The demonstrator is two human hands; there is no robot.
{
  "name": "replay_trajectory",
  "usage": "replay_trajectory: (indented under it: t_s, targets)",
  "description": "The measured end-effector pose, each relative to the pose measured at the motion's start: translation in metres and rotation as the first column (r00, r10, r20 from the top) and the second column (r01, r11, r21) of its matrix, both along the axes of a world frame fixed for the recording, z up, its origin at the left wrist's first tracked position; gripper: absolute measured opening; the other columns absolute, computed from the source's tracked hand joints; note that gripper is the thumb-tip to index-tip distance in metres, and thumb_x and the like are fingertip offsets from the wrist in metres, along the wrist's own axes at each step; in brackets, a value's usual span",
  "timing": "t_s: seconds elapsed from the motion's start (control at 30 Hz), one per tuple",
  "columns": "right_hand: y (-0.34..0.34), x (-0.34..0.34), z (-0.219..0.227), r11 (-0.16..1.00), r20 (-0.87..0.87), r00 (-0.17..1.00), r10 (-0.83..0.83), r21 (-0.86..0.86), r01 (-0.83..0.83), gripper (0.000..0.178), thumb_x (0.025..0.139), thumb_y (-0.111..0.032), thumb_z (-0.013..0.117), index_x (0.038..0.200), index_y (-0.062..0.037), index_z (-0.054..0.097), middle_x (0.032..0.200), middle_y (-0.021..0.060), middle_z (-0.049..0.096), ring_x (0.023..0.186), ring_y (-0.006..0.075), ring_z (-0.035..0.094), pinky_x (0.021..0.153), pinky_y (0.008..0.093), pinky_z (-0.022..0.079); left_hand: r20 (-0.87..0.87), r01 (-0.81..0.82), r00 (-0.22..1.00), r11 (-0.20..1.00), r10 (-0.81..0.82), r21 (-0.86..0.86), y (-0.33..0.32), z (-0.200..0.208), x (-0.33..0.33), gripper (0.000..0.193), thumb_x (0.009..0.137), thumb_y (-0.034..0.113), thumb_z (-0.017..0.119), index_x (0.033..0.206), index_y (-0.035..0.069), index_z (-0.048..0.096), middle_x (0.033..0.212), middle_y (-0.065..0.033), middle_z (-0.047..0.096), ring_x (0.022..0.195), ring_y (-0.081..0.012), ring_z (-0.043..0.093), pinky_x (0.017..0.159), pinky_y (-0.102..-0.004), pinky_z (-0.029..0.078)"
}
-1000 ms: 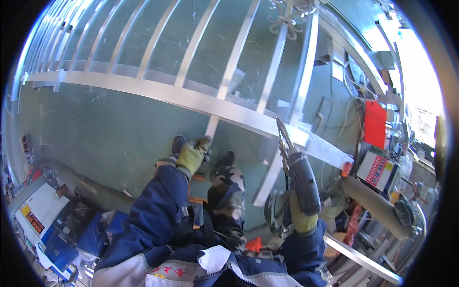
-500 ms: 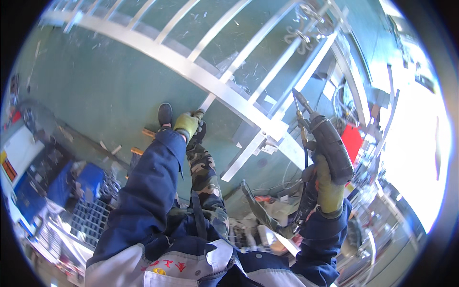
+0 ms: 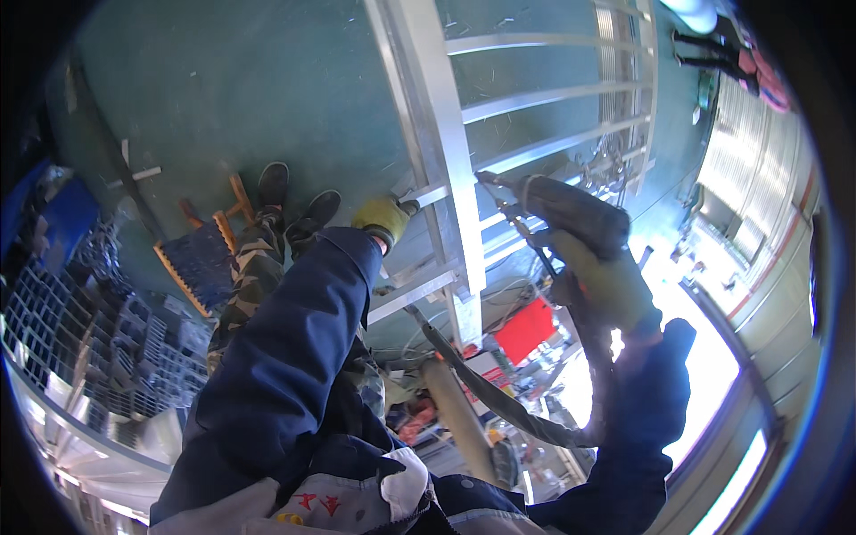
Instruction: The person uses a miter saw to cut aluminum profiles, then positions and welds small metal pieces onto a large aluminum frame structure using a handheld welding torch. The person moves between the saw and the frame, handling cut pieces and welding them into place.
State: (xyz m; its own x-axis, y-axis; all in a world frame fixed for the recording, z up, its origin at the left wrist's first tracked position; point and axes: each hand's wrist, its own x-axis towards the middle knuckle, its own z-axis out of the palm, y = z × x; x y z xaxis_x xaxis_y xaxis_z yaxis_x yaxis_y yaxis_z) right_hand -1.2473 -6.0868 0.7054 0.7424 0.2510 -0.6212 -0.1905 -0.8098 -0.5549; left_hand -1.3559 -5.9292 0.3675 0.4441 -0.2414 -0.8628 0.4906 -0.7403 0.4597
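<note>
My left hand (image 3: 379, 218), in a yellow-green glove, is closed round the end of a short metal bar (image 3: 432, 193). This bar juts from the near side of a long silver rail (image 3: 450, 156). In my gloved right hand (image 3: 606, 281) is a dark, bulky welding torch (image 3: 580, 212) with a brass-coloured fitting beside its nozzle. The nozzle tip points left at the rail, level with the bar; whether it touches cannot be made out. A thick sheathed cable (image 3: 499, 401) hangs in a loop below the torch.
Beyond the rail, several crossbars (image 3: 553, 100) run to the right. A wooden stool (image 3: 192, 263) with a dark seat stands left of my legs. At lower left is a wire-mesh basket (image 3: 49, 348) of metal pieces. A red panel (image 3: 526, 330) lies below the torch. Another person (image 3: 736, 67) is at upper right.
My view has swung round, so the frame now runs up and down. The torch tip has come from off to the right up close to the rail. My left hand stays on the bar.
</note>
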Motion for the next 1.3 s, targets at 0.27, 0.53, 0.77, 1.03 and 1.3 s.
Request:
replay_trajectory:
  t_s: [0.27,0.53,0.77,1.03,1.3]
  targets:
    - [0.076,0.063,-0.086,0.884,-0.524,0.744,-0.413,-0.428,0.189,0.046,0.099,-0.021,0.063,0.144,-0.0119,0.057,0.112,0.0003,0.072,0.06,0.012,0.058,0.062,0.0287,0.053,-0.137,-0.192,0.975,0.975,0.176,-0.115,0.005,0.003,-0.006,0.055,0.098,0.058,0.055,0.118,0.01,0.072,0.113,-0.0178,0.074,0.107,-0.041,0.069,0.089,-0.0516,0.054]
    - [0.111,0.078,-0.134,0.806,-0.591,0.739,-0.325,-0.582,-0.111,0.029,0.095,-0.027,0.065,0.114,-0.0053,0.069,0.083,0.0088,0.069,0.075,0.0188,0.07,0.068,0.0347,0.056,-0.113,-0.344,0.938,0.916,0.327,-0.205,0.008,0.001,-0.016,0.05,0.096,0.056,0.058,0.11,0.01,0.074,0.105,-0.0163,0.075,0.098,-0.037,0.072,0.082,-0.0492,0.055]
    - [0.101,0.069,-0.166,0.877,-0.565,0.795,0.221,-0.242,-0.415,0.034,0.097,-0.034,0.062,0.109,-0.0032,0.068,0.075,0.009,0.066,0.066,0.0172,0.069,0.06,0.0342,0.056,-0.137,-0.398,0.916,0.897,0.377,-0.192,0.003,0.001,-0.018,0.046,0.096,0.054,0.061,0.105,0.012,0.076,0.099,-0.0131,0.077,0.093,-0.0326,0.075,0.076,-0.0446,0.057]
    - [0.11,0.078,-0.175,0.802,-0.681,0.678,0.276,-0.225,-0.553,0.033,0.1,-0.033,0.058,0.109,-0.0026,0.065,0.073,0.0085,0.063,0.062,0.0156,0.065,0.057,0.0315,0.054,-0.179,-0.457,0.888,0.854,0.423,-0.25,0.005,-0.002,-0.022,0.045,0.097,0.051,0.062,0.109,0.011,0.075,0.095,-0.0134,0.076,0.09,-0.0325,0.074,0.077,-0.0447,0.056]
    - [0.1,0.081,-0.183,0.759,-0.702,0.597,0.387,-0.125,-0.639,0.029,0.102,-0.031,0.057,0.109,-0.0033,0.064,0.073,0.0076,0.062,0.061,0.0147,0.064,0.053,0.0283,0.052,-0.18,-0.486,0.874,0.831,0.452,-0.272,0.001,-0.007,-0.027,0.043,0.096,0.05,0.062,0.107,0.01,0.077,0.099,-0.013,0.077,0.092,-0.0316,0.074,0.079,-0.0432,0.057]
